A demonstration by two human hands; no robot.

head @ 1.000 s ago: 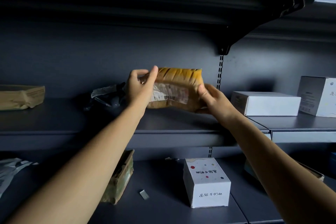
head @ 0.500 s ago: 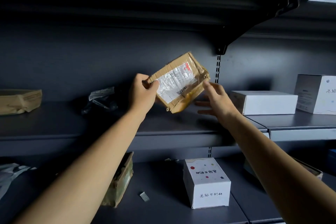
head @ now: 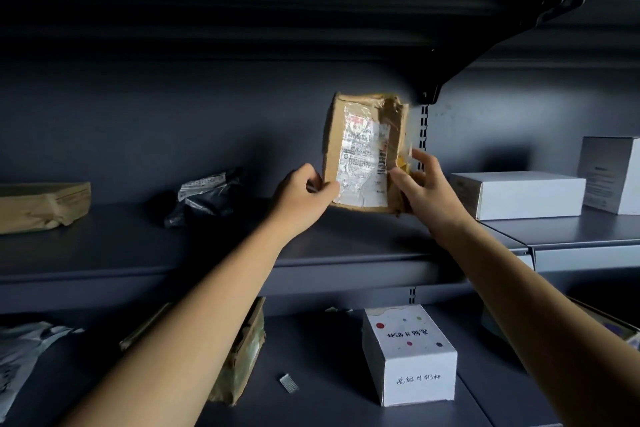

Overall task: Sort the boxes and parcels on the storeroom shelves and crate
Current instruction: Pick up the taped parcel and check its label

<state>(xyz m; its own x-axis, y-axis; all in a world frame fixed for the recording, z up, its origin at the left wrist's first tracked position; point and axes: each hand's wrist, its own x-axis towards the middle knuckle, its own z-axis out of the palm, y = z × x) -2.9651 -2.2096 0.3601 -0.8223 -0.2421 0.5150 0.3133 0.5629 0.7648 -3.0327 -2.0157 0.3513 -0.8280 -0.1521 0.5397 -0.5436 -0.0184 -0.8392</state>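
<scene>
Black bracket [head: 485,55], slotted wall rail [head: 424,135], small ridged grey strip [head: 288,383]

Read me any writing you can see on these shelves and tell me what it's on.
"高级牛奶杯", handwritten, roughly: front of dotted white box; repeated upside down on its top.
Shipping label on held brown parcel: too blurred.
Sticker on black bag: too blurred.
Print on tall white box: too small.
</scene>
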